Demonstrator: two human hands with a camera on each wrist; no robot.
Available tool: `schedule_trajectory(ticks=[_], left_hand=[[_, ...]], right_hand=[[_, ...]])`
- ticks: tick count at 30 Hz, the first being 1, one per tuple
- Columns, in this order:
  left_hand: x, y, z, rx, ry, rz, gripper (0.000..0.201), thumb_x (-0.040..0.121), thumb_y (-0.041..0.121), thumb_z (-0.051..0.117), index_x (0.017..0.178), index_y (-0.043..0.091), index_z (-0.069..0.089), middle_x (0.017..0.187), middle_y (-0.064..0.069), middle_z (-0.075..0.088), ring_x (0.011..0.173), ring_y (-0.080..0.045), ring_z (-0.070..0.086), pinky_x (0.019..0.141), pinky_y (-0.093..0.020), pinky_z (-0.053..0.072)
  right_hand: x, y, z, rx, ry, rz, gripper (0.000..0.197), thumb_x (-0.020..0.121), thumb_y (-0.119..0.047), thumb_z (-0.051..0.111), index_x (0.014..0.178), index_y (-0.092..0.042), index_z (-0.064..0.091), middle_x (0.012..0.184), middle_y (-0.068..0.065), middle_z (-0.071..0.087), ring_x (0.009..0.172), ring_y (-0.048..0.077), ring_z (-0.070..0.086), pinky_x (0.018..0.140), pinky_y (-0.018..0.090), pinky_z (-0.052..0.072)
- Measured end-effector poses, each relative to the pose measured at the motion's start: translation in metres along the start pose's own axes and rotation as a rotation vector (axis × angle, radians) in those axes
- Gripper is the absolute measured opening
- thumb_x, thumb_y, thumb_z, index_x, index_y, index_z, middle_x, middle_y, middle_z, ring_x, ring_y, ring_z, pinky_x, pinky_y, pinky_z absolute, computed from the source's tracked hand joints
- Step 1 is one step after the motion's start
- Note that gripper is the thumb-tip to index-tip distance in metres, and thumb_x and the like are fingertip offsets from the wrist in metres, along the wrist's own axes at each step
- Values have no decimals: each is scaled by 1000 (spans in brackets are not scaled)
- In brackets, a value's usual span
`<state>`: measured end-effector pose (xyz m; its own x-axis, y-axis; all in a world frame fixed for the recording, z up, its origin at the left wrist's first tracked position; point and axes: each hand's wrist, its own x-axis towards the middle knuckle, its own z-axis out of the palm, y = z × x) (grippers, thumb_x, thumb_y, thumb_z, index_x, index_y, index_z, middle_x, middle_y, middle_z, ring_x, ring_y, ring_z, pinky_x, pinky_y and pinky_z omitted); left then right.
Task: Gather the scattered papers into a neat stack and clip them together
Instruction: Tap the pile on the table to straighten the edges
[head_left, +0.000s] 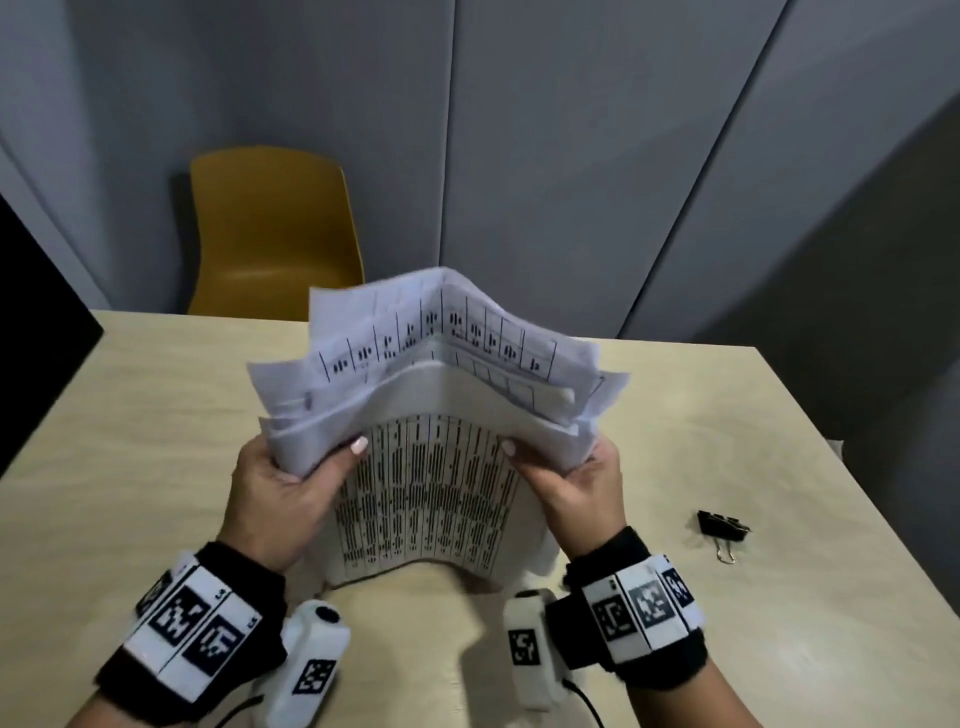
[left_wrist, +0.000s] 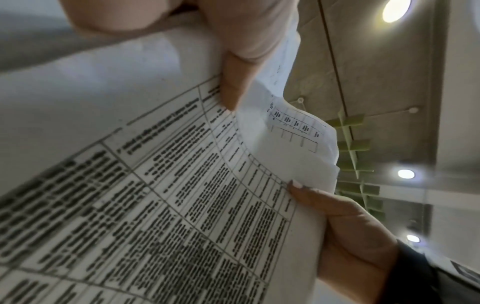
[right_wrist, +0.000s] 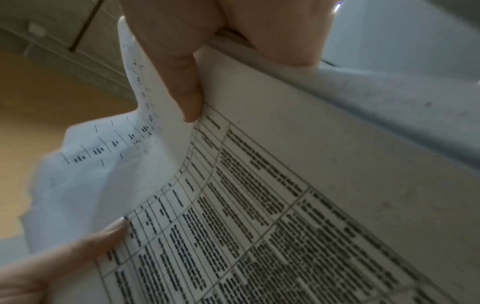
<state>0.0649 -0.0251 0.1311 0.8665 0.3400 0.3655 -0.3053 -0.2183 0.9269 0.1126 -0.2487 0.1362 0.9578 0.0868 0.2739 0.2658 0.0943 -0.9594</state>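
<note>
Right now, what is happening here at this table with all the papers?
A person holds a bundle of printed papers above the table, the left hand gripping one side and the right hand the other. The sheets bow upward and their edges are not yet even. A black binder clip lies on the table to the right, untouched.

Uneven printed papers (head_left: 431, 415) held upright; black binder clip (head_left: 721, 526) on table.

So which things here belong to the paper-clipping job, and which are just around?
Job:
- bundle of white printed paper sheets, pinched upright on the table by the left hand and right hand
- black metal binder clip, lying unused on the table

Just around:
- mustard-yellow plastic chair
- pale wooden table
</note>
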Motion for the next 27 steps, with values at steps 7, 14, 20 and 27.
schedule_trajectory(ticks=[7, 14, 20, 27], left_hand=[[5, 31, -4, 72, 88, 214, 106, 59, -5, 80, 139, 23, 18, 116, 8, 50, 107, -1, 59, 80, -10, 49], [11, 33, -3, 452, 79, 483, 68, 74, 17, 66, 137, 16, 41, 130, 11, 34, 120, -3, 40, 103, -23, 40], [15, 49, -5, 542, 63, 475, 81, 72, 27, 63, 141, 11, 24, 130, 1, 34, 123, 14, 27, 101, -1, 25], [14, 43, -12, 531, 90, 376, 47, 77, 19, 65, 124, 10, 57, 120, -8, 54, 106, -18, 54, 99, -9, 34]], right_hand=[[1, -30, 0, 1, 117, -244, 100, 62, 2, 75, 141, -22, 17, 108, 18, 59, 94, 11, 62, 84, 23, 52], [4, -36, 21, -472, 164, -566, 85, 68, -10, 74, 141, -19, 32, 122, 18, 39, 119, 14, 41, 105, 25, 36], [9, -40, 18, -605, 222, -564, 66, 68, -11, 74, 128, -15, 47, 127, 23, 39, 116, 6, 39, 104, 16, 31], [3, -30, 13, -608, 180, -514, 59, 70, -15, 69, 126, -16, 50, 126, 21, 41, 119, 7, 41, 103, 17, 32]])
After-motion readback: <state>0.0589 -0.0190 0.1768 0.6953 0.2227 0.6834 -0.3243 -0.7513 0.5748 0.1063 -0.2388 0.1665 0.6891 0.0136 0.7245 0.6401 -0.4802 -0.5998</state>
